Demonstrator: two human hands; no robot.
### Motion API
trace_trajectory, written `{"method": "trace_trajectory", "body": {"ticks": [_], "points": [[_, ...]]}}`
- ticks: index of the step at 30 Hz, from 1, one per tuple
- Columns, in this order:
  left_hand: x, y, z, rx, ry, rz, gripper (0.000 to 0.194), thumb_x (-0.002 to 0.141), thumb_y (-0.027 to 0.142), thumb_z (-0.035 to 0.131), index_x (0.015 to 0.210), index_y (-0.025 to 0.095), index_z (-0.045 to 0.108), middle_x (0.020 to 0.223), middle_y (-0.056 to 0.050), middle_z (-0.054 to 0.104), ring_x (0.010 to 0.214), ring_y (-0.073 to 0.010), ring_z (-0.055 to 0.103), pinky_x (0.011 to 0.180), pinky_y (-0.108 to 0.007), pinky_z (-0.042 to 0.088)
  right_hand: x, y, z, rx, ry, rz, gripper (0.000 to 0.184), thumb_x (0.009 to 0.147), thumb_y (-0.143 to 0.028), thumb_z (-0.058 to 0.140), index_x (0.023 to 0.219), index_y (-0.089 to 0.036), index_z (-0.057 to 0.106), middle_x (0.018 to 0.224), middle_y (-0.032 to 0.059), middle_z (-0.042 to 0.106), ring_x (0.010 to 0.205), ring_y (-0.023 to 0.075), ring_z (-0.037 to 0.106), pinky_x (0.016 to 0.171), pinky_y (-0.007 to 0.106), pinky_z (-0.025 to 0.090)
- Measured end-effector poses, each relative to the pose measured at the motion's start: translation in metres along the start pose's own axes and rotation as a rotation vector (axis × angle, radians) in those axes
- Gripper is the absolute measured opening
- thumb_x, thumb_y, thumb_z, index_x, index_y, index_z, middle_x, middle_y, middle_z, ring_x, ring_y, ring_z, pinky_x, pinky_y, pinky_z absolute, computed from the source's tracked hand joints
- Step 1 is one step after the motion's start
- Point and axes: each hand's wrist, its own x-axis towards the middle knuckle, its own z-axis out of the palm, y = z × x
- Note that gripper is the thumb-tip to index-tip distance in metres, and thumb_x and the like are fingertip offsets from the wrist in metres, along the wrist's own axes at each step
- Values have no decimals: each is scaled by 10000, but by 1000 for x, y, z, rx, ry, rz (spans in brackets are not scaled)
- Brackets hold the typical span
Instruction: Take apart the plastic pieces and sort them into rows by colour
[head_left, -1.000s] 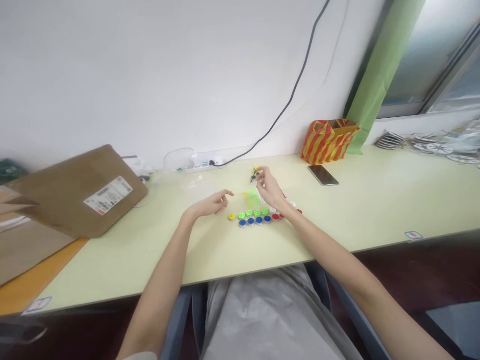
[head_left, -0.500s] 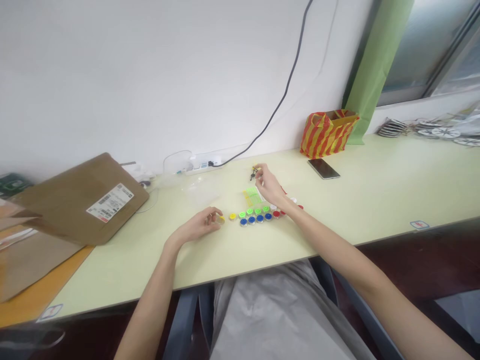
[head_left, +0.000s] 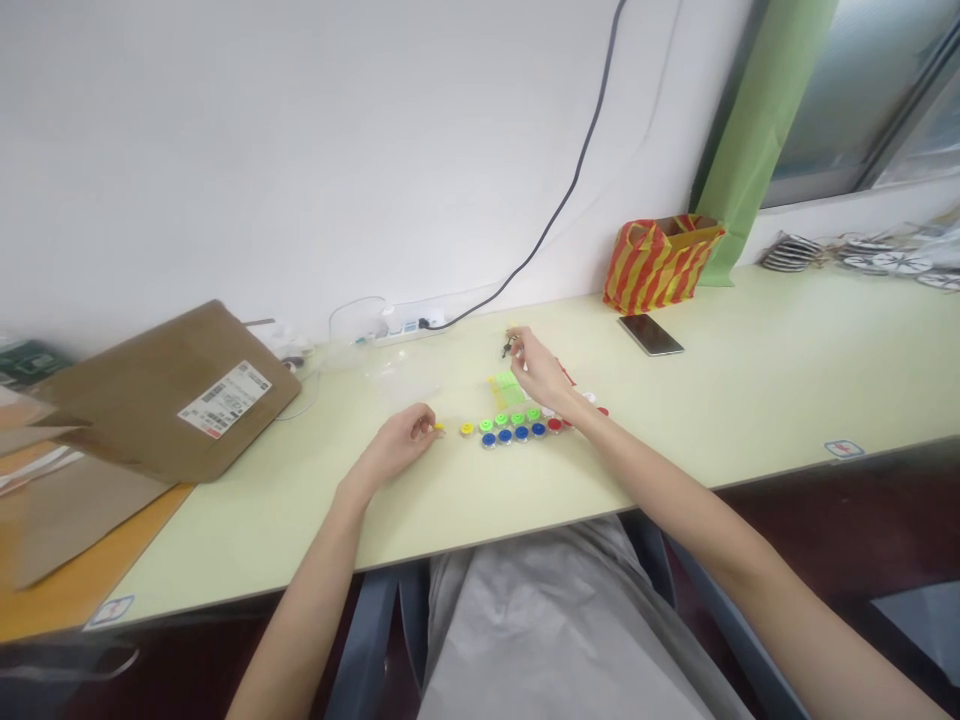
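Note:
My left hand (head_left: 406, 436) is closed in a pinch at its fingertips on a small yellow-topped round piece (head_left: 439, 428), partly hidden by the fingers. Just right of it stands another yellow-topped piece (head_left: 467, 430). Beyond that run a row of green-topped pieces (head_left: 502, 420) and, nearer me, a row of blue-topped pieces (head_left: 522, 433). Red-topped pieces (head_left: 554, 425) follow, some covered by my right forearm. My right hand (head_left: 536, 362) has curled fingers around a small black piece (head_left: 508, 347). Green and yellow flat sheets (head_left: 506, 390) lie below that hand.
A brown cardboard mailer (head_left: 165, 390) with a label lies at the left. Clear plastic (head_left: 405, 375) and a power strip (head_left: 405, 330) sit by the wall. To the right are a phone (head_left: 651, 335), a striped bag (head_left: 660, 268) and striped discs (head_left: 791, 253).
My left hand's fingers have drawn together around the yellow-topped piece, which now looks tilted. My right hand stays nearly in place. The whole view has shifted slightly.

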Motion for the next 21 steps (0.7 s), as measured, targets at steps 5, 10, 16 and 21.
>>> {"method": "trace_trajectory", "body": {"ticks": [5,10,16,21], "points": [[-7,5,2,63,-7,33,244,834,392,676,779,218,515,720,30,551,653,-159,497,615,-282,358,-1,-2,0,-7,-19,-2,475,856,-129,423,1324,-207,440,1045,73,624,782,195,600,755,343,457],[-9,12,2,104,112,63,218,994,406,479,999,213,580,905,-25,623,820,-191,582,759,-312,452,-2,-4,0,-14,-25,0,476,847,-123,424,1315,-203,442,1058,78,619,780,197,594,769,351,457],[0,1,16,178,174,131,429,1024,319,410,1434,212,478,1364,-135,545,1247,-281,538,1077,-447,426,-4,-7,-1,-11,-42,-11,475,848,-122,423,1317,-195,443,1072,89,614,818,204,595,767,343,451],[9,-13,31,184,157,165,405,990,244,447,1381,223,551,1448,-117,536,1330,-295,508,1117,-484,415,-3,-6,1,-23,-53,-16,482,842,-109,432,1317,-190,448,1065,89,617,822,205,592,769,336,454]]}}
